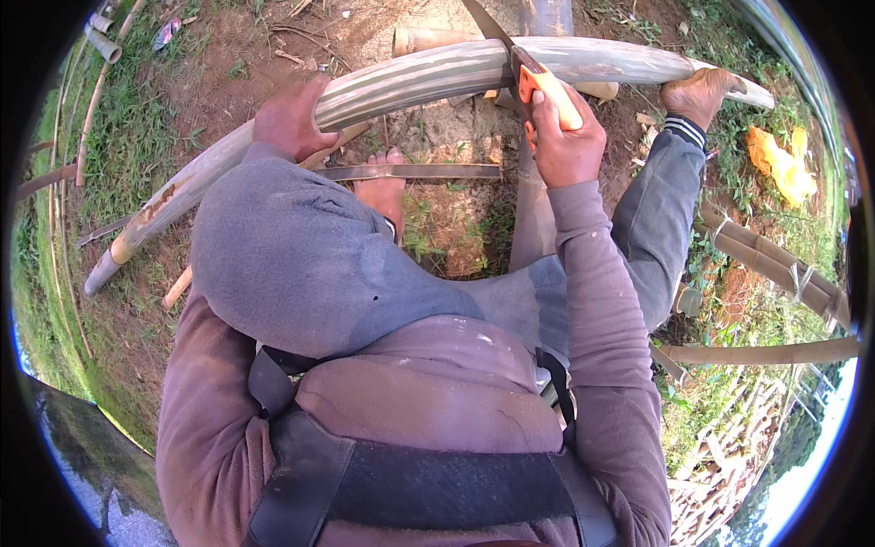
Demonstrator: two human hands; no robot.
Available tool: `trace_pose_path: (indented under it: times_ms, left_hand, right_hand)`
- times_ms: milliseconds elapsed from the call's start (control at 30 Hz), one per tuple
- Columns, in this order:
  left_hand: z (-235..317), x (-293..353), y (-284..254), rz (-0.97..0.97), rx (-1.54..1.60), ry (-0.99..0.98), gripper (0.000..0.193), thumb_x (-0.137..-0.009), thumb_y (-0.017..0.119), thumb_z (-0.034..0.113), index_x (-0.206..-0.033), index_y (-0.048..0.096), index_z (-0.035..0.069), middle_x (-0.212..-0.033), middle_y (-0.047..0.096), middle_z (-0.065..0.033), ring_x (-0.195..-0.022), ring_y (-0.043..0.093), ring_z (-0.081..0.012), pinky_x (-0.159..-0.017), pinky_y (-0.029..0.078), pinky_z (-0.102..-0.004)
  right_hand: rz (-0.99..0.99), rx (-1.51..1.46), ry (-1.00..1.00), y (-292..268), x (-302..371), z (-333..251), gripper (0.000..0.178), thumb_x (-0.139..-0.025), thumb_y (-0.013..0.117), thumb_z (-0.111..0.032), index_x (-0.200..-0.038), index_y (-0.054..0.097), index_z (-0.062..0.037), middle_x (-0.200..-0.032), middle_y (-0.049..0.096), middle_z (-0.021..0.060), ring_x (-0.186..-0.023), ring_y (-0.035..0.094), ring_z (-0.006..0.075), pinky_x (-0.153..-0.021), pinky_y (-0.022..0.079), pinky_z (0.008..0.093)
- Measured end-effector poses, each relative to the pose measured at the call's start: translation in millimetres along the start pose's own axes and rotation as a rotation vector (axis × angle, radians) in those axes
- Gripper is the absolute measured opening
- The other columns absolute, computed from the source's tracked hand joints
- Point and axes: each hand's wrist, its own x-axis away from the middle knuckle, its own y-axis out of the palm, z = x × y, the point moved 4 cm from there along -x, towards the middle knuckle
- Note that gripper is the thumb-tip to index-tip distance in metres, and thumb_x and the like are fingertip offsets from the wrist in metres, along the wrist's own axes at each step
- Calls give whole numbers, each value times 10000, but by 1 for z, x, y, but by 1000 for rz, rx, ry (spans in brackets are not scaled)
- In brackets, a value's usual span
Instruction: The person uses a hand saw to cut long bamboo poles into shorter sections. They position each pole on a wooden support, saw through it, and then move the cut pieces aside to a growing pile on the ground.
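One long pole [410, 77] lies crosswise in front of us — our left hand [290, 117] grips it left of centre, our right hand [569, 139] is wrapped round the orange-handled saw [558, 98], blade across the pole — right foot [696, 96] at its right end.

Far R of frame, upper half: crumpled yellow-orange plastic bag [782, 167] on grass. Below it, R edge: brown bamboo lengths [770, 260] side by side, tied w/ pale cord [801, 281]. Lwr R: curved bamboo strip [761, 352], then big heap of pale cut pieces [740, 447]. Upper L corner: grey tubes [103, 44], nr. a long thin pole [94, 105]; small crumpled wrapper [168, 34] just R of these. Top, L of ctr: dry twigs [310, 38] on bare brown soil [232, 68]. Grass patch [123, 137] at L.
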Motion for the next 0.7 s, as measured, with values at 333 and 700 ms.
trace_pose_path:
  times_ms: [333,700]
  left_hand:
    - [-8,4,7,3,-4,-17,892,-703,873,434,-1492,521,215,-1303,678,-99,-1160,691,-338,-1005,555,-475]
    - [-13,4,-1,1,-17,-58,911,-698,887,425,-1504,510,229,-1310,673,-100,-1187,680,-337,-1012,553,-471]
  right_hand:
    - [-102,203,76,-120,141,-72,490,-1023,709,-197,-1386,589,109,-1322,695,209,-1182,700,270,-1016,553,370]
    - [-48,14,71,-32,49,-13,362,-994,713,-87,-1322,659,56,-1203,737,130,-1058,691,162,-928,550,309]
